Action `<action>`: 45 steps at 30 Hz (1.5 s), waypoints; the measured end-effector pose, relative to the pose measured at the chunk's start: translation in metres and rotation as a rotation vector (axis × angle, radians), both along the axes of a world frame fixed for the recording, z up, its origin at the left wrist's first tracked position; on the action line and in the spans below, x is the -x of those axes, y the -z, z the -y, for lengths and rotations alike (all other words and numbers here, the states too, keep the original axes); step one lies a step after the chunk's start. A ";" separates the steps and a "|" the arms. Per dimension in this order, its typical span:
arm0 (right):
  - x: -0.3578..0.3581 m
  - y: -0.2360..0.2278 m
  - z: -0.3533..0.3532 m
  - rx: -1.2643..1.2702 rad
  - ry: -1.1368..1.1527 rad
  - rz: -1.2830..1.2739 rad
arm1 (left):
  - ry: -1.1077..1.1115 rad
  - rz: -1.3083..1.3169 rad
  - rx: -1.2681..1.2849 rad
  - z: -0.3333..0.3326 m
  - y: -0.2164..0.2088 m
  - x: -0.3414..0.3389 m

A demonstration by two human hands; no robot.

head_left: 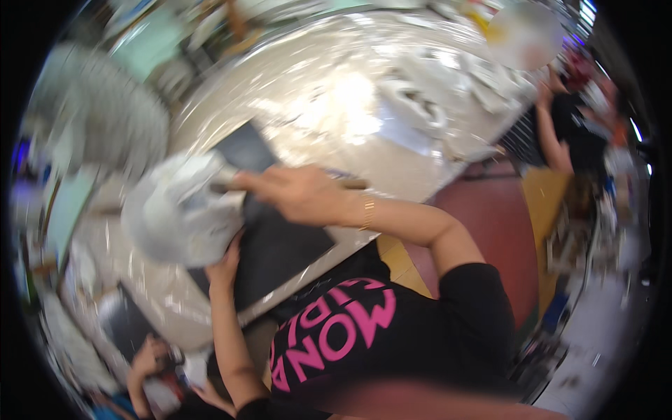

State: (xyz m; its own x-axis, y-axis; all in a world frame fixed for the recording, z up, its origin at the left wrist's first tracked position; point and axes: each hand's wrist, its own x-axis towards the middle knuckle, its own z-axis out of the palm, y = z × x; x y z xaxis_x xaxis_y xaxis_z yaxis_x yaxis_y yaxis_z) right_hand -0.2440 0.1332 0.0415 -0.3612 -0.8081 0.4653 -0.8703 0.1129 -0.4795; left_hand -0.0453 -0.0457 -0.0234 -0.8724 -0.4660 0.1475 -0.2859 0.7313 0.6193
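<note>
A white, rounded piece like a plaster mould or cast stands tilted over the left part of a dark flat board. My left hand grips its lower right edge, with the fingers partly hidden behind it. Across the upper right side of the piece, my right hand is closed around a slim tool with a wooden handle. The tool's tip points left and meets or nearly meets the white surface; blur hides its exact shape.
Shiny clear plastic covers the pale table. White irregular pieces lie at its far right. Stacked ribbed pale items stand far left. A co-worker in black is at the right; another person's hands work at lower left.
</note>
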 end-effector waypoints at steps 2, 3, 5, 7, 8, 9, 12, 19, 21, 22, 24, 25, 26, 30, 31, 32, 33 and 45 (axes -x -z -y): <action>0.000 0.004 0.005 0.095 -0.044 -0.023 | 0.007 -0.047 -0.067 -0.001 0.004 -0.004; 0.000 0.005 0.008 0.034 -0.058 -0.082 | 0.041 -0.144 -0.018 0.000 0.007 -0.003; 0.000 0.002 0.009 -0.284 -0.060 -0.058 | 0.047 -0.185 -0.080 0.000 0.010 -0.004; -0.001 -0.001 0.006 -0.180 -0.066 -0.110 | 0.031 -0.231 -0.037 0.001 0.012 -0.006; -0.001 -0.004 0.005 -0.067 -0.064 -0.091 | 0.028 -0.184 -0.069 0.001 0.011 -0.005; -0.002 -0.004 0.005 0.033 -0.069 -0.071 | 0.014 -0.174 -0.112 0.002 0.011 -0.005; -0.002 -0.005 0.005 0.159 -0.110 -0.030 | 0.022 -0.198 -0.097 0.002 0.010 -0.005; 0.000 -0.007 -0.003 0.021 -0.080 -0.016 | 0.029 -0.169 -0.074 0.004 0.017 -0.010; 0.000 -0.007 -0.003 0.164 -0.100 0.000 | -0.018 -0.198 -0.104 0.001 0.020 -0.011; -0.001 -0.006 -0.002 0.221 -0.107 0.012 | -0.016 -0.220 -0.112 0.002 0.021 -0.011; 0.000 -0.008 0.000 -0.115 -0.113 -0.054 | -0.003 -0.234 -0.009 0.002 0.021 -0.009; 0.000 -0.009 0.002 -0.379 -0.101 -0.063 | 0.022 -0.262 0.047 0.002 0.020 -0.009; 0.003 -0.012 0.002 -0.203 -0.126 -0.080 | 0.017 -0.238 0.041 0.002 0.018 -0.007; 0.007 -0.032 0.002 0.113 -0.144 -0.046 | -0.001 -0.245 -0.195 0.002 0.002 -0.006; 0.008 -0.037 0.005 0.172 -0.132 -0.042 | -0.004 -0.261 -0.311 0.002 -0.002 -0.004; 0.009 -0.041 0.010 0.229 -0.102 -0.052 | -0.020 -0.197 -0.379 0.003 -0.006 -0.005; 0.009 -0.042 0.015 0.292 -0.103 -0.043 | -0.011 -0.197 -0.348 0.005 -0.008 -0.003; 0.018 0.021 0.042 0.022 -0.110 -0.178 | 0.032 -0.316 -0.270 0.006 -0.007 0.000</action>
